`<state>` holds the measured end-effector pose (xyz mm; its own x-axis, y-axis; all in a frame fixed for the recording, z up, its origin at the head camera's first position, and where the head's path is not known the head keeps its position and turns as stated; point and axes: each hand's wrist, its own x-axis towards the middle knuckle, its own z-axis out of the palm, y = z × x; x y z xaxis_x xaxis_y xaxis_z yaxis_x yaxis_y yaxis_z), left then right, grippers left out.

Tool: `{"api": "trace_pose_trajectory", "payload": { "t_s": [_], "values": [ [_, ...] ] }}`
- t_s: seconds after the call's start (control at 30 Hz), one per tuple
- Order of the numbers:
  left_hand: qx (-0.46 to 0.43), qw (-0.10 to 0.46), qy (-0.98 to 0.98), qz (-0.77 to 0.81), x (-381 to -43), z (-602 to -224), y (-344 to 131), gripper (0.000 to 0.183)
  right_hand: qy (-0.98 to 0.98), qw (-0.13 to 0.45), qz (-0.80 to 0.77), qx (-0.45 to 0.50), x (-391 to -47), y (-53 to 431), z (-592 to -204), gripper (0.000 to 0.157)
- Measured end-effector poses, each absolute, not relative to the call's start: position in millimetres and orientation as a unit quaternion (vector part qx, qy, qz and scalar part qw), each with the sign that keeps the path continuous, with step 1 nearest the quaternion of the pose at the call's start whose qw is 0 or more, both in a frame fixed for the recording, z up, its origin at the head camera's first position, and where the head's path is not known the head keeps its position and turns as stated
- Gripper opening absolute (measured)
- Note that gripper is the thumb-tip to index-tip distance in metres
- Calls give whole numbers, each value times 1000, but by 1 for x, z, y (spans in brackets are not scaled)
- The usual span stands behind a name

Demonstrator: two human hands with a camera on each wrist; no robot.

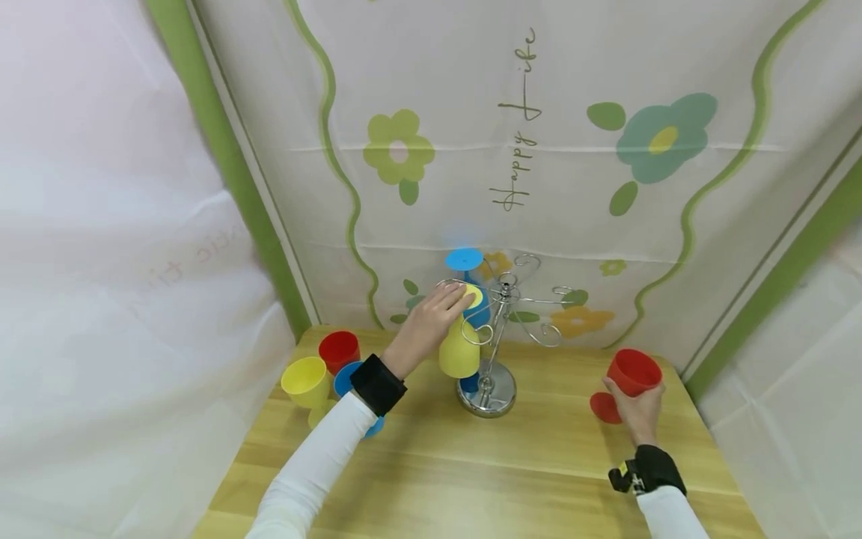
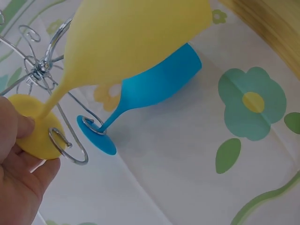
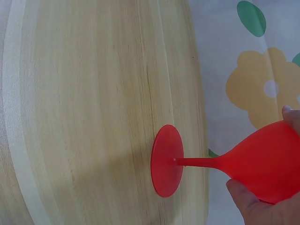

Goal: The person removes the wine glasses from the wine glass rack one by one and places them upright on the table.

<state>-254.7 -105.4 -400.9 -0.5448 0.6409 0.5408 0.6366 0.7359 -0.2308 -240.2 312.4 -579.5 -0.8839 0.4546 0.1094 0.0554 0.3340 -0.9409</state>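
On the left of the rack (image 1: 500, 398), yellow cup (image 1: 460, 353) is bowl-down, axis near vertical, left hand (image 1: 431, 318) pinching its foot (image 2: 40, 138) at a hook (image 2: 80, 162). Left hand nearer; right hand (image 1: 638, 410), well right, grips red cup (image 1: 635, 373), upright; can't tell if it touches bench (image 1: 539, 457).

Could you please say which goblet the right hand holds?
The red goblet at far right: the right hand grips its bowl. The other red goblet stands left, beside a yellow goblet and a blue goblet.
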Motion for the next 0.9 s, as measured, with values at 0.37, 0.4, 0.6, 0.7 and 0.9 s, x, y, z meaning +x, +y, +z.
{"api": "trace_pose_trajectory", "payload": {
  "t_s": [0.37,0.4,0.6,0.7,0.9],
  "values": [
    [-357,336,-871,-30,-237,-413,-127,51,-802,184,543,-167,-242,315,-582,100],
    [-353,342,-870,-30,-236,-415,-129,50,-803,185,542,-168,-242,315,-582,100],
    [-299,386,-871,-59,-224,-432,-141,48,-805,177,537,-180,-241,315,-581,99],
    [-257,388,-879,-107,-213,-443,-145,46,-806,172,536,-182,-241,314,-581,100],
    [-152,310,-888,-303,-189,-475,-148,29,-806,165,533,-198,-241,312,-582,104]
  ]
}}
